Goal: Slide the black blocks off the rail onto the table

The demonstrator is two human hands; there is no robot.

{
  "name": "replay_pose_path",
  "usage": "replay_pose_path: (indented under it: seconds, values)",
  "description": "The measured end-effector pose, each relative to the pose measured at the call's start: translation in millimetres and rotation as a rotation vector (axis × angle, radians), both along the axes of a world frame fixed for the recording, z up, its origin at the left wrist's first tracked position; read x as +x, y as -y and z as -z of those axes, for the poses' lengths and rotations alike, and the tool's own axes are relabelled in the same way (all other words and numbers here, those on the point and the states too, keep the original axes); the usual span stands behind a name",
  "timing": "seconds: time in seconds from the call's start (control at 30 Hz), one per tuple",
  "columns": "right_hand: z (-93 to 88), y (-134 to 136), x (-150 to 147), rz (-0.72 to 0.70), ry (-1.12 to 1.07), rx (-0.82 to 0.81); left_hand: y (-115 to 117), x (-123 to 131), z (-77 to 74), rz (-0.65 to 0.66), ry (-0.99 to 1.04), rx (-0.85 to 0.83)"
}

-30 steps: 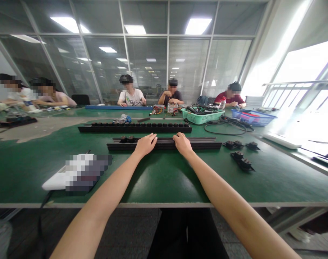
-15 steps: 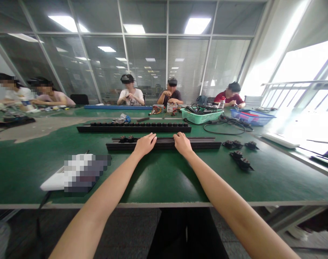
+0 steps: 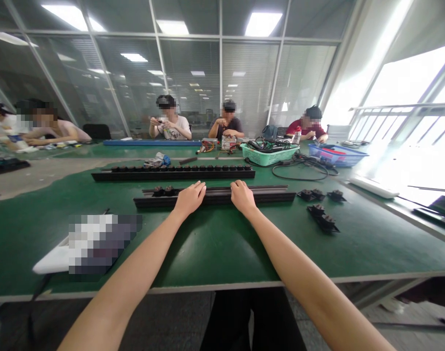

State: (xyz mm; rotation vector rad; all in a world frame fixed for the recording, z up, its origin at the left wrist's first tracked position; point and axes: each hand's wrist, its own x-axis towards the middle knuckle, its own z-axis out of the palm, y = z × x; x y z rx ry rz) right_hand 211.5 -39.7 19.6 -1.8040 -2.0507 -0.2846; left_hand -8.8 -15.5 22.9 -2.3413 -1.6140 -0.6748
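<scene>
A long black rail (image 3: 266, 196) lies across the green table (image 3: 215, 248) in front of me, with two black socket modules (image 3: 163, 190) set in near its left end. My left hand (image 3: 189, 198) rests on the rail's near edge, fingers stretched forward and lying together over it. My right hand (image 3: 242, 195) sits on the rail a little to the right, fingers curled over its top. A second, longer black rail (image 3: 173, 172), filled with a row of modules, lies just behind. Several loose black modules (image 3: 319, 214) lie on the table to the right of my right hand.
A white device with a blurred patch (image 3: 85, 242) lies at the near left. A green basket (image 3: 268, 155), black cables (image 3: 299, 169) and a blue tray (image 3: 335, 156) stand at the back right. Several people sit working along the far side and left.
The view has tilted and shifted slightly, so everything sits a little further left and lower. Both hands stay on the rail in the same places.
</scene>
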Motion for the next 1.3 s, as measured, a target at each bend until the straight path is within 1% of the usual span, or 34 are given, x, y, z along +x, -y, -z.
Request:
replay_pose_path:
  seconds: [0.7,0.9,1.03,1.2,1.3]
  values:
    - [2.4,-3,-2,-0.028,-0.069,0.003,-2,-4,-2.9,0.013,-0.067,0.002]
    - [8.4,-6,-5,-0.027,-0.109,0.046,-4,-6,-1.5,0.034,-0.069,0.028]
    - [13.1,-7,-5,-0.032,-0.128,0.081,-2,-5,-3.1,0.022,-0.056,0.027]
    - [17.3,-6,-4,-0.044,-0.159,0.125,2,-1,-5.4,-0.001,-0.052,0.005]
    - [17.3,-7,-6,-0.056,-0.173,0.143,2,5,-3.0,-0.012,-0.047,0.009]
